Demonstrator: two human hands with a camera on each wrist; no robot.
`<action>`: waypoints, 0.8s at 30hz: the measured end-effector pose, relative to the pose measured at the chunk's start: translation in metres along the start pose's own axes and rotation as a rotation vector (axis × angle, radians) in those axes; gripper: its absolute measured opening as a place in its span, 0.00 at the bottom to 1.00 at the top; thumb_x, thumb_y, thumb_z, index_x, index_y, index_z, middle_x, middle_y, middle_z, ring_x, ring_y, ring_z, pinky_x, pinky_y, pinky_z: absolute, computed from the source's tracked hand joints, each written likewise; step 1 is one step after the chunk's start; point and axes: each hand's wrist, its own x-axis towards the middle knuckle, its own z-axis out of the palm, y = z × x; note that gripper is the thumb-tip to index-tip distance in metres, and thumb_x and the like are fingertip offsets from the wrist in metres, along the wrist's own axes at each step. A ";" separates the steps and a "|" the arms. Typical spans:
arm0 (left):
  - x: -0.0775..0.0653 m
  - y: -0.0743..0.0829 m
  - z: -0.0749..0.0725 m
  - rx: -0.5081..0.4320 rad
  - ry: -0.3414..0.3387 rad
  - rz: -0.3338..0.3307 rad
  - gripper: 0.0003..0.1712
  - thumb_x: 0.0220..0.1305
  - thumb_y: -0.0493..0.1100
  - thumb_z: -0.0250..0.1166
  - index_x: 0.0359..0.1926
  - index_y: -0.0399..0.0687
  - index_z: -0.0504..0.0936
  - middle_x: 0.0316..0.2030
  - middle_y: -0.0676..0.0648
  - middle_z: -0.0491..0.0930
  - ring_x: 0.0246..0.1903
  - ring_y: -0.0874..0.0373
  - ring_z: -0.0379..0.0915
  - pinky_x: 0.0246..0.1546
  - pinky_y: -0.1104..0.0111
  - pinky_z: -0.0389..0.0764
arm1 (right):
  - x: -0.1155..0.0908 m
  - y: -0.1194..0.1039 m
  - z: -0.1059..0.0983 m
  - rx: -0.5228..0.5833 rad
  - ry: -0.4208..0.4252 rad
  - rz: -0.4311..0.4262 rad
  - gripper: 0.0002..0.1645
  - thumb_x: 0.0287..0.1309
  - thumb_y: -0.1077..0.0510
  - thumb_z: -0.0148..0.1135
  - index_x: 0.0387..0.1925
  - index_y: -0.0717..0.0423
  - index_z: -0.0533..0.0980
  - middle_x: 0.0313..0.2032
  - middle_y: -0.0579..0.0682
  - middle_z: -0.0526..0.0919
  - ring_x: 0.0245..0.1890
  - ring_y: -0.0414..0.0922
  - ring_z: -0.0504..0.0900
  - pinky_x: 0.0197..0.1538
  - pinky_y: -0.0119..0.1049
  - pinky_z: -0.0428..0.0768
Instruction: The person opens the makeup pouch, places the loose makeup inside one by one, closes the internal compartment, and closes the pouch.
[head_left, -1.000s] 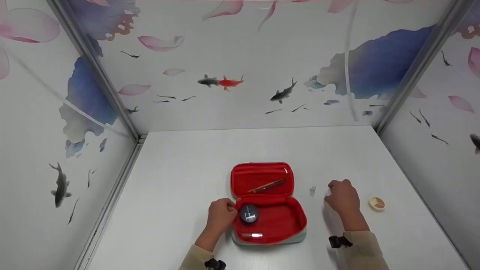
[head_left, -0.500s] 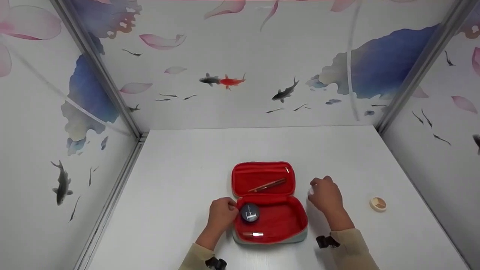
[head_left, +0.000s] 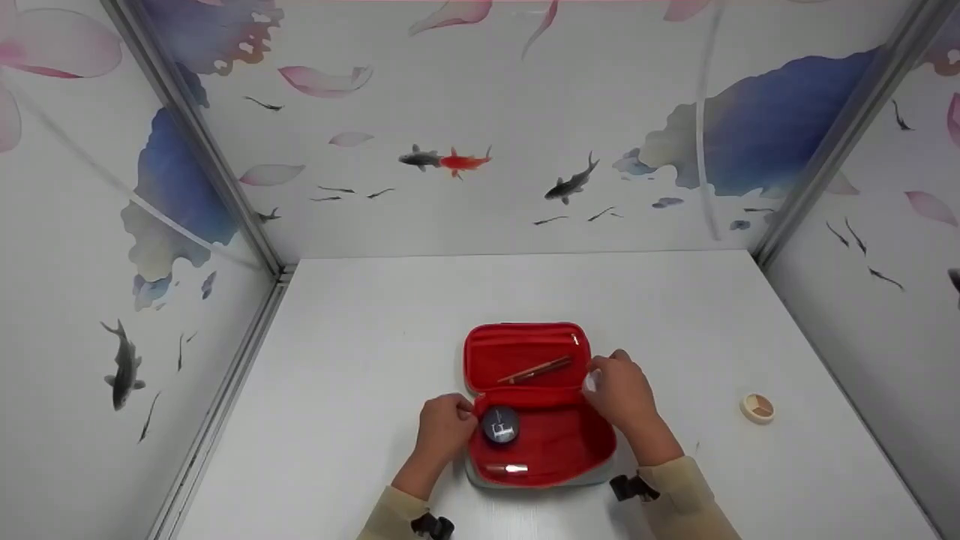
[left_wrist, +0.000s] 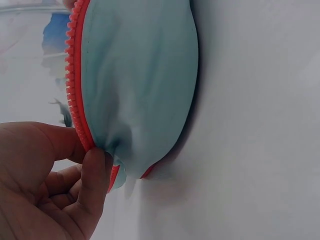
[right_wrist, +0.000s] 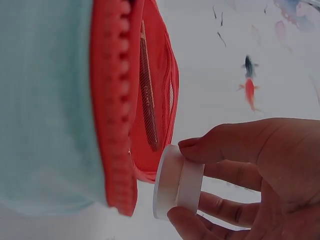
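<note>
A zip pouch, red inside and pale green outside, lies unzipped with its lid folded back. My left hand pinches its zippered rim at the left side between thumb and finger. Over the pouch's right edge, near the hinge, my right hand holds a small round white jar between thumb and fingers. Inside the main compartment sit a dark round compact at the left and a small tube with a shiny end along the front. A brown pencil rests slantwise in the lid.
A small round cream-coloured palette with several tan sections lies on the white table to the right. Walls with painted fish and petals enclose the table at the back and both sides.
My right hand has moved left across the table to the pouch's right edge, carrying the white jar. My left hand has stayed at the pouch's left rim.
</note>
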 end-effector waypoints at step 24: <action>0.002 -0.001 -0.002 -0.018 -0.004 0.016 0.06 0.62 0.35 0.66 0.36 0.42 0.89 0.27 0.50 0.84 0.27 0.59 0.75 0.28 0.68 0.78 | -0.012 -0.048 0.029 0.086 -0.092 -0.067 0.21 0.53 0.62 0.80 0.50 0.55 0.87 0.48 0.54 0.82 0.44 0.47 0.81 0.52 0.50 0.89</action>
